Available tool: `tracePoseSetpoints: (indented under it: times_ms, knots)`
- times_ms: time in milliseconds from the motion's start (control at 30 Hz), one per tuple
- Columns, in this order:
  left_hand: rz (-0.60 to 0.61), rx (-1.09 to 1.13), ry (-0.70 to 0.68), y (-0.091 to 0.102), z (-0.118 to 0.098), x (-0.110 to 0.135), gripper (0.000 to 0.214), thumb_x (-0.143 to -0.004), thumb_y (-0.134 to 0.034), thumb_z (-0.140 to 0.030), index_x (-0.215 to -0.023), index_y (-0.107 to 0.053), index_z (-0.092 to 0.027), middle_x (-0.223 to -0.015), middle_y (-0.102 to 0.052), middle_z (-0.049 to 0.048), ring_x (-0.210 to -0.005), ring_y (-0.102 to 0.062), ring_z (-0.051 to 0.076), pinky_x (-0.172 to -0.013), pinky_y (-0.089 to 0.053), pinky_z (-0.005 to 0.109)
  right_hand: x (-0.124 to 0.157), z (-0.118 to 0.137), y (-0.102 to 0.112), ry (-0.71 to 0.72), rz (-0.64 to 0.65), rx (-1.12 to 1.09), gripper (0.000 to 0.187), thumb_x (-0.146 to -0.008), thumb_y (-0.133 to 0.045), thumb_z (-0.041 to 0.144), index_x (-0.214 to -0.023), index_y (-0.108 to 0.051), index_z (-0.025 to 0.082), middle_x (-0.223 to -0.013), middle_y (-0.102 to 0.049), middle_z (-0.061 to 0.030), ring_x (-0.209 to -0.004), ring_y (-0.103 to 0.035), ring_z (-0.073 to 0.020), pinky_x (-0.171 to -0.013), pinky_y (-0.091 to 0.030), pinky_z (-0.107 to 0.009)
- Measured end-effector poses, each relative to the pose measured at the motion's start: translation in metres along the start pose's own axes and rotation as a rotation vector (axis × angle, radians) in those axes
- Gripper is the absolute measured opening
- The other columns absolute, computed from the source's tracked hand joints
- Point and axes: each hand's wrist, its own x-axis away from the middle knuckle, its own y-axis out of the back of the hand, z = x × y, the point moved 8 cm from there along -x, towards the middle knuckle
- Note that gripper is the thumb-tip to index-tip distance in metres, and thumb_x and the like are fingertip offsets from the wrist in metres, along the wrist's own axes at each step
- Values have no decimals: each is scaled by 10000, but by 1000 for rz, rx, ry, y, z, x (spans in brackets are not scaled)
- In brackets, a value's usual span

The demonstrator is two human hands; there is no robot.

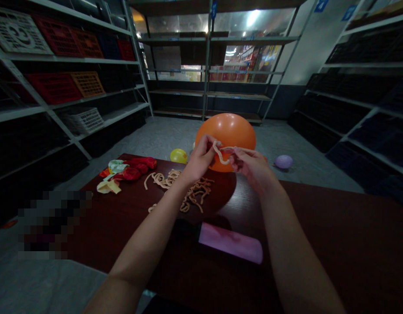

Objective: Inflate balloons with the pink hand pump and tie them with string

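Note:
An inflated orange balloon (228, 131) hovers above the far edge of a dark wooden table (319, 226). Both my hands are raised in front of it. My left hand (199, 159) is closed, pinching one end of a pale string (219, 153). My right hand (248, 165) is closed on the other end of that string, close to the balloon's neck. The string curves between my fingers. Below my left hand lies a loose pile of similar pale strings (184, 189) on the table.
Flat uninflated balloons (126, 172), red, yellow and pale, lie at the table's left. A black pump with a pink part (229, 242) rests near me. A yellow balloon (178, 155) and a purple balloon (283, 162) sit on the floor. Metal shelving with crates (67, 83) lines the sides.

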Motion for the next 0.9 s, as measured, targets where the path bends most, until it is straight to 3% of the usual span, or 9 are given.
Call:
tracePoseSetpoints:
  times_ms: [133, 300, 500, 733, 900]
  knots:
    - [49, 186, 134, -5, 3, 1, 311, -947, -683, -442, -882, -485, -212, -748, -563, -26, -567, -475, 85, -507, -377, 214, 1, 2, -1, 3, -25, -32, 317, -716, -866, 439, -935, -825, 212, -751, -699, -8, -584, -517, -72, -508, -366, -220]
    - [66, 190, 137, -8, 7, 0, 331, -940, -703, -445, -861, -488, -206, -709, -555, -41, -529, -449, 71, -487, -343, 205, 2, 2, -3, 0, -33, 114, 333, -709, -877, 449, -936, -806, 215, -754, -742, -23, -556, -571, -98, -506, -419, -237]
    - [60, 175, 121, -12, 8, 0, 366, -920, -719, -501, -853, -513, -207, -715, -602, -13, -569, -516, 88, -525, -402, 218, 0, 7, -4, 111, -72, 286, 329, -759, -855, 526, -760, -762, 211, -652, -691, -18, -539, -567, -106, -482, -388, -234]
    - [78, 192, 138, -15, -2, 3, 400, -835, -804, -504, -818, -554, -191, -678, -547, -38, -543, -450, 72, -504, -346, 207, 1, 4, 1, 52, -65, 34, 374, -778, -825, 578, -852, -783, 214, -692, -658, 2, -539, -496, -78, -461, -338, -227]
    - [52, 132, 128, -10, -2, 0, 357, -765, -873, -456, -797, -674, -161, -637, -558, -32, -560, -460, 79, -519, -331, 213, 3, 11, -12, 102, 41, 84, 300, -789, -824, 505, -846, -767, 216, -701, -662, 10, -514, -482, -64, -448, -328, -220]
